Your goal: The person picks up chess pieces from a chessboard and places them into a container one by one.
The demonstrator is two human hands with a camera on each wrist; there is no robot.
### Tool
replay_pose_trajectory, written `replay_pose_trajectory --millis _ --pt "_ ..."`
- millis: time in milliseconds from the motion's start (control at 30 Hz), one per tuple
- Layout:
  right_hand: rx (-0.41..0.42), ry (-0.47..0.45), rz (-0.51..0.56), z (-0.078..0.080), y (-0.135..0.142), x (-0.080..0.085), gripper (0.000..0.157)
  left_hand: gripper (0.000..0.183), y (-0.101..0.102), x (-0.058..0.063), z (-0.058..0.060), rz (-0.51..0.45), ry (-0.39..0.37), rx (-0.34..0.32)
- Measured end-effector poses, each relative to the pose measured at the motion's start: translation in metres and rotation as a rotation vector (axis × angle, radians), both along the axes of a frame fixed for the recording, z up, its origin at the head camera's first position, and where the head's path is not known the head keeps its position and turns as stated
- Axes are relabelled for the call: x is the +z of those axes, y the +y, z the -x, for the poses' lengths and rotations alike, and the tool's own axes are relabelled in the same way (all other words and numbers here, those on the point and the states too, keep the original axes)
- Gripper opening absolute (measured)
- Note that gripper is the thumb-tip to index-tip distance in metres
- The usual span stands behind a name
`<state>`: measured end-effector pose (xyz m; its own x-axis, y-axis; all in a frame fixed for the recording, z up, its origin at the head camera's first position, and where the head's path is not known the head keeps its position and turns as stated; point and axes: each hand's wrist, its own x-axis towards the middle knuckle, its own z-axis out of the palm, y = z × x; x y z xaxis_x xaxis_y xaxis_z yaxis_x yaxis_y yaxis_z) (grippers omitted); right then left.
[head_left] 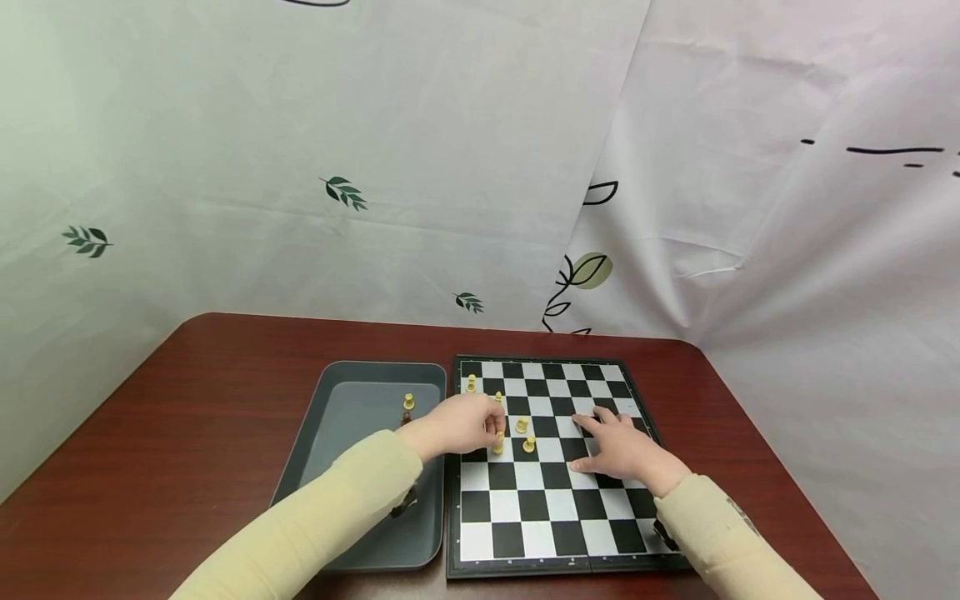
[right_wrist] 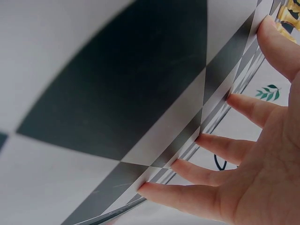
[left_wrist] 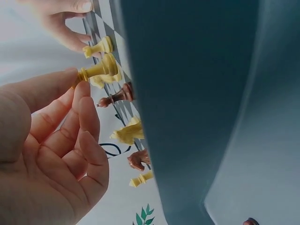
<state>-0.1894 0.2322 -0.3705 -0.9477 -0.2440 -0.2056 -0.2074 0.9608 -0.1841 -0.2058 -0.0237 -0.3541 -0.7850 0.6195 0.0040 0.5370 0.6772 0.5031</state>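
Note:
Over the left side of the chessboard, my left hand pinches a yellow chess piece by its top between thumb and fingertips. The piece's head is covered by the fingers. Just right of it on the board stand a yellow rook and another yellow piece. Farther back are a yellow knight, a brown bishop and a brown knight. My right hand holds no piece; its spread fingertips touch the right half of the board in the right wrist view.
A grey tray lies left of the board, close to its edge. Inside it a yellow piece and a dark brown piece show beside my left wrist. Both rest on a reddish-brown table, with a patterned white cloth behind.

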Motion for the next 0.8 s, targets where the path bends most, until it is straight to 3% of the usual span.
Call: replay_pose_trajectory --millis 800 --pt "-0.006 0.006 0.008 -0.001 0.001 -0.002 0.071 0.009 -0.022 0.005 -0.007 -0.078 0.001 0.012"
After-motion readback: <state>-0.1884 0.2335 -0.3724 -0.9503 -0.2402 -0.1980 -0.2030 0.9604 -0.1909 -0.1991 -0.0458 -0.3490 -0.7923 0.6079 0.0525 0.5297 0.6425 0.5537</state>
